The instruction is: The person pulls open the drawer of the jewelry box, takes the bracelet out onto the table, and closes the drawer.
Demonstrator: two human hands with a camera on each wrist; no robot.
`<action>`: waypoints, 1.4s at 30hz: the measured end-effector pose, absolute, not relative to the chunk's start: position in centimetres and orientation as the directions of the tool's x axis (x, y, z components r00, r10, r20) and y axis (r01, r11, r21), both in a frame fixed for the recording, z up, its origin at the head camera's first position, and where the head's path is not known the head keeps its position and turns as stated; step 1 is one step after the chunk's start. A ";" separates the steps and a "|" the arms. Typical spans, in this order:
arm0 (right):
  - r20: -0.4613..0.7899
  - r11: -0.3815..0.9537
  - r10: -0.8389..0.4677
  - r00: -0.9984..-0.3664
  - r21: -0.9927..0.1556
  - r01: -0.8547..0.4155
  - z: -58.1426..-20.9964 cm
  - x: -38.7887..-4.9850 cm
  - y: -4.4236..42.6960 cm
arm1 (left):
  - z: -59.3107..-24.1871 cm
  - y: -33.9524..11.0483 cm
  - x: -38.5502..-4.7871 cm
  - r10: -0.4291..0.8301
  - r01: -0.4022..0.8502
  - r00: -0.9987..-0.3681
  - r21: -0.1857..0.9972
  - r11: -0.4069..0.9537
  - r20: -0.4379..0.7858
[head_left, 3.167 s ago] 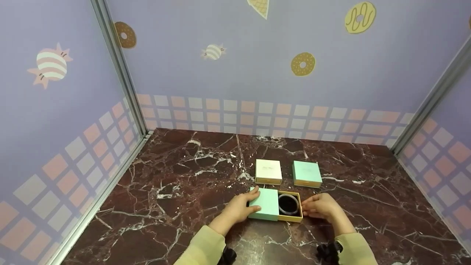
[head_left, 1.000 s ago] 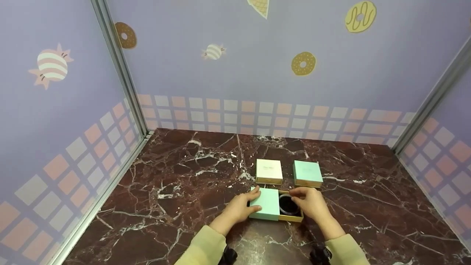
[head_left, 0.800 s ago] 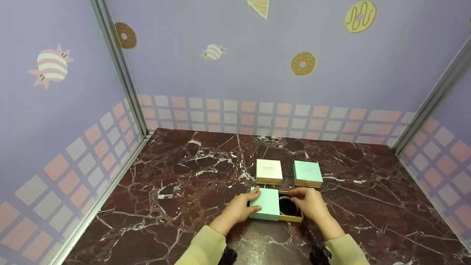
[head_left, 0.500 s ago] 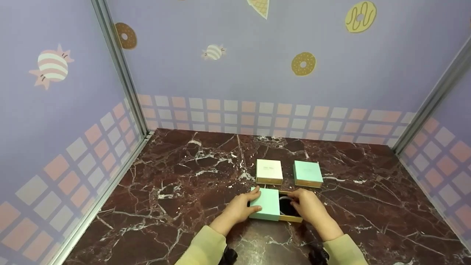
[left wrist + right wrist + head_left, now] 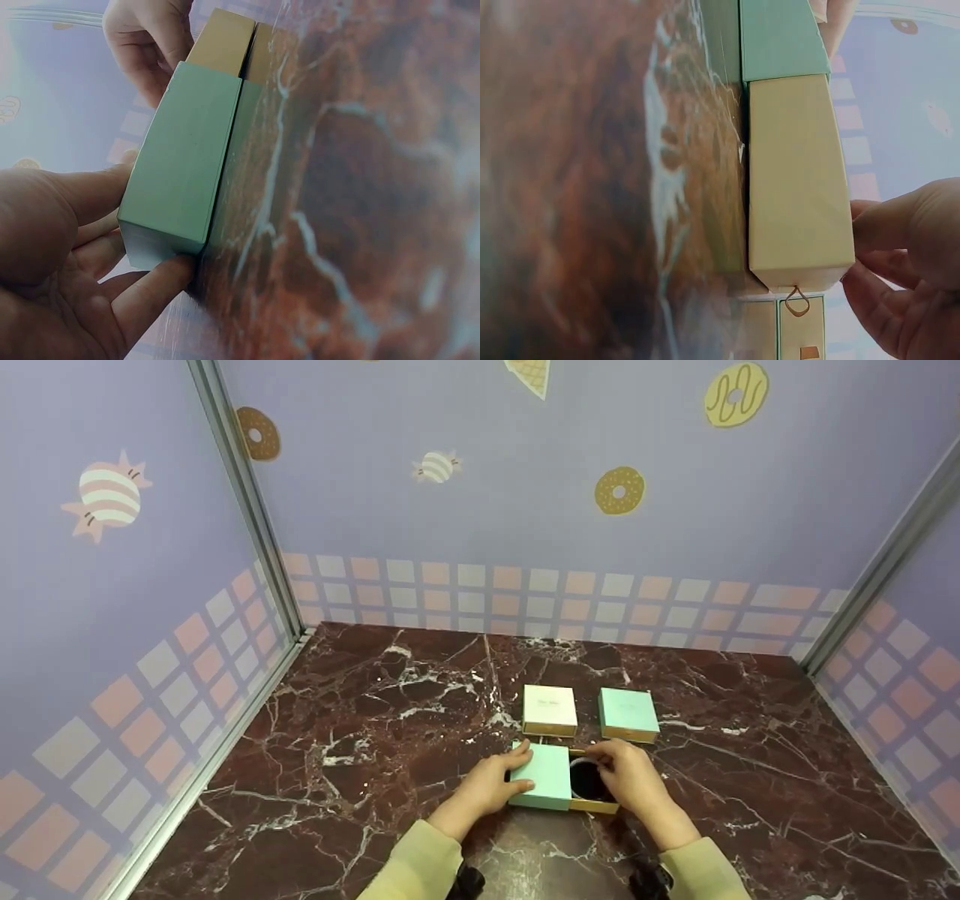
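Observation:
A mint box sleeve (image 5: 541, 777) lies on the marble table, its yellow drawer (image 5: 594, 807) pulled out to the right. Inside the drawer is a round pale ring on a black bed (image 5: 589, 781). My left hand (image 5: 484, 786) grips the sleeve's left end, thumb at the near side and fingers at the far side; the left wrist view shows it around the sleeve (image 5: 180, 150). My right hand (image 5: 634, 780) reaches over the drawer's right part, thumb and forefinger at the ring's upper right edge. In the right wrist view a small loop (image 5: 796, 301) hangs from the drawer's end.
Behind the drawer box stand a closed cream box (image 5: 549, 706) and a closed mint box (image 5: 627, 711), side by side with a gap. Patterned wall panels (image 5: 480, 510) enclose the marble table (image 5: 390, 697) at the back and sides.
My right hand has moved from outside the drawer's right end to over the drawer, fingers at the ring. The ring appears slightly shifted or tilted. My left hand has stayed on the sleeve.

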State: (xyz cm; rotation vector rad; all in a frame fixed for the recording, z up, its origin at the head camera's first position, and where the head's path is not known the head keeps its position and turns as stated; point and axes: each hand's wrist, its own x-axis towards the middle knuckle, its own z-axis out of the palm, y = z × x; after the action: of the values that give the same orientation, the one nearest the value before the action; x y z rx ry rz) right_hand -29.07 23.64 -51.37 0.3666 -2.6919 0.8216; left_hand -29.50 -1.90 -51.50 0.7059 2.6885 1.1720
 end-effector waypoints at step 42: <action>0.055 0.561 -0.038 -0.998 -0.825 -0.067 -49.0 -29.1 25.9 | -51.6 -2.0 -29.6 0.463 0.369 -0.883 0.720 0.587 0.076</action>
State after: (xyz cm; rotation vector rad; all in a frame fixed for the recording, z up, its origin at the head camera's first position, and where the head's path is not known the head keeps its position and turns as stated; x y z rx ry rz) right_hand -29.10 25.87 -49.00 0.0922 -2.7489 1.4543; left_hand -29.59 -1.95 -51.63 0.7086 2.6907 1.1783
